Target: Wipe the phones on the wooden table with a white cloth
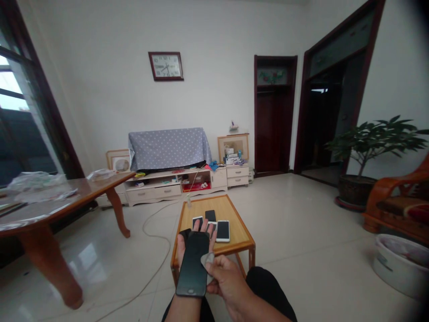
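Observation:
A black smartphone lies screen up across the palm of my left hand, whose fingers reach past its far end. My right hand is closed in a pinch around a small, pale grey flat piece at the phone's right edge; its exact kind is unclear. Beyond, on a low wooden table, lie a white-framed phone, a dark phone and another white-edged phone. More phones are partly hidden behind my left hand.
A small clear bottle stands at the table's far left corner. A cable runs over the floor. To the left is a larger wooden table with plastic bags; at right are a white tub, a potted plant and a wooden chair.

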The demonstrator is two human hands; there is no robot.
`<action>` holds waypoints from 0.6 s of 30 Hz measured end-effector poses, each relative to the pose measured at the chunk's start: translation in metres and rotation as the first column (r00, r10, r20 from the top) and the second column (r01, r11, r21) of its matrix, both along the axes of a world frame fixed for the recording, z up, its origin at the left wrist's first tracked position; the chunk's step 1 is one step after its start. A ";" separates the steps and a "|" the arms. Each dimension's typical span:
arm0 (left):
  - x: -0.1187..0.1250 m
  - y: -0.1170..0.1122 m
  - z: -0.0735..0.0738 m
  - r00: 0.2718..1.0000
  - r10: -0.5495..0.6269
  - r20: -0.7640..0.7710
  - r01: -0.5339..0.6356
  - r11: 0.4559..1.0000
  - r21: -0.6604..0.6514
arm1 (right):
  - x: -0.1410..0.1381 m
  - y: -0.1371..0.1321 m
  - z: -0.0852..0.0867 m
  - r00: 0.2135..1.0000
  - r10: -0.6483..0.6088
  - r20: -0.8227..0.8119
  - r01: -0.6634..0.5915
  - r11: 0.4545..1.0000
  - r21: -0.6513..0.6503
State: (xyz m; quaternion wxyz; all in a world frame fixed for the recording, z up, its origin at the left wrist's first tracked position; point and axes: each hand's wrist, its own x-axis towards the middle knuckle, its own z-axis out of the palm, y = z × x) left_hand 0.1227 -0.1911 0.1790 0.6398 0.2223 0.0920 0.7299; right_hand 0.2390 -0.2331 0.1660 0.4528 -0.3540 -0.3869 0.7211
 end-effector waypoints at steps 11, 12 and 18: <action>-0.015 0.010 -0.041 0.985 -0.140 0.097 0.134 0.989 0.070 | 0.025 0.012 0.001 0.823 -0.541 0.175 -0.018 0.283 0.959; -0.016 0.010 -0.042 0.980 -0.165 0.110 0.154 0.983 0.094 | 0.022 0.007 0.002 0.809 -0.560 0.181 -0.098 0.176 0.980; -0.029 -0.007 -0.032 0.982 -0.181 0.055 0.167 0.966 0.195 | 0.010 -0.037 -0.002 0.757 -0.618 0.210 -0.387 -0.167 0.907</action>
